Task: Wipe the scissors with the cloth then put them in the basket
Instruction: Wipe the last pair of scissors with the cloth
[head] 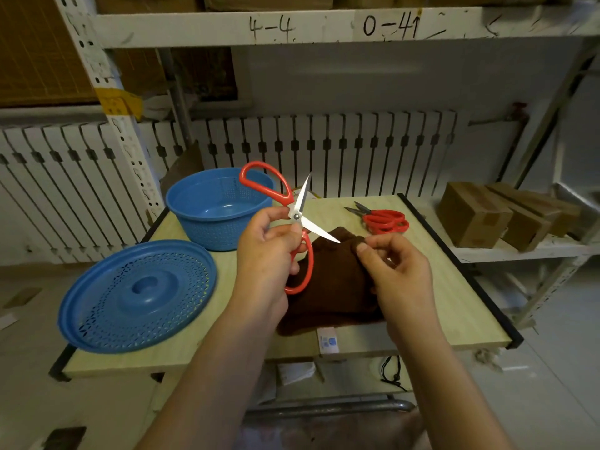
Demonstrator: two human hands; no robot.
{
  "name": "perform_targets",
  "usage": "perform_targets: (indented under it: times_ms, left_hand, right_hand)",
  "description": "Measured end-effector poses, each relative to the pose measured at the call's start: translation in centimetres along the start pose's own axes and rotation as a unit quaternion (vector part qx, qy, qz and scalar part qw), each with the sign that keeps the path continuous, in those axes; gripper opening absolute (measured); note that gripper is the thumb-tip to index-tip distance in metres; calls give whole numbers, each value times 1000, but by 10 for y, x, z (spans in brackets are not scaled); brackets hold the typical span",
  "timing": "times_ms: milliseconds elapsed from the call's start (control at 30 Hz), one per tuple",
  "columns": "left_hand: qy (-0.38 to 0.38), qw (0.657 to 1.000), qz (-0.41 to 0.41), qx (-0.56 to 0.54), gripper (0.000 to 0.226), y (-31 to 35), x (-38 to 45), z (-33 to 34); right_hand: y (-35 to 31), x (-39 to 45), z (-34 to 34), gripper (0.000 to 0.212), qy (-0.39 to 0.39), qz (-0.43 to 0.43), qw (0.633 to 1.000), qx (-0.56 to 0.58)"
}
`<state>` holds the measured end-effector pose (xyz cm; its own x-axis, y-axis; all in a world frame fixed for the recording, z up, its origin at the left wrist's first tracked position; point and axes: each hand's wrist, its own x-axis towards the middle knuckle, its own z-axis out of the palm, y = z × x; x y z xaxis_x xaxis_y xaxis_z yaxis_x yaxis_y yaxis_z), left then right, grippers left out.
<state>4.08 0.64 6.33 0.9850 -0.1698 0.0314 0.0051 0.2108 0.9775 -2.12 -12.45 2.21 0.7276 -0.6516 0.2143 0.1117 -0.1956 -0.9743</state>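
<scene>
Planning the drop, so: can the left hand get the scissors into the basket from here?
Probably yes: the left hand holds the scissors beside the open basket; its lid lies apart.

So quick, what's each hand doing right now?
Left hand: grips the open red scissors near the pivot.
Right hand: pinches the brown cloth by the lower blade tip.

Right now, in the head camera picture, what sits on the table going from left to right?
Blue perforated lid → blue basket → open red-handled scissors held in the left hand → second pair of red scissors lying closed.
</scene>
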Motion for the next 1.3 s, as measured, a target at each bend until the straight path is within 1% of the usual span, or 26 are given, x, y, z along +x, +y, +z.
perform_targets:
  times_ms: [133, 367, 467, 600, 667, 867, 1067, 1167, 1300]
  left_hand:
    - [33, 999, 2, -21, 18, -5, -5, 2]
    - [78, 996, 25, -27, 15, -22, -7, 8]
    - [83, 996, 22, -28, 15, -27, -7, 5]
    - [64, 997, 11, -36, 17, -29, -9, 2]
    - [67, 996, 13, -51, 19, -30, -7, 2]
    - [86, 994, 25, -67, 15, -30, 0, 1]
    - [63, 995, 37, -73, 17, -34, 2, 6]
    - [66, 994, 48, -67, 16, -37, -1, 9]
    - [81, 992, 72, -63, 17, -41, -2, 9]
  right_hand:
    - [5, -6, 0, 4, 38, -6, 999, -5]
    - [1, -12, 13, 4, 57, -1, 998, 34]
    - [-1, -13, 17, 5, 71, -4, 995, 64]
    - [-8, -16, 26, 8, 77, -24, 995, 50]
    - [-10, -16, 30, 9, 83, -42, 995, 41]
    - [-11, -14, 32, 7, 114, -91, 989, -17]
    - [-15, -15, 51, 4, 62, -160, 978, -121]
    - [-16, -11, 58, 3, 61, -198, 963, -170]
    - [-17, -7, 62, 6, 42, -203, 952, -225]
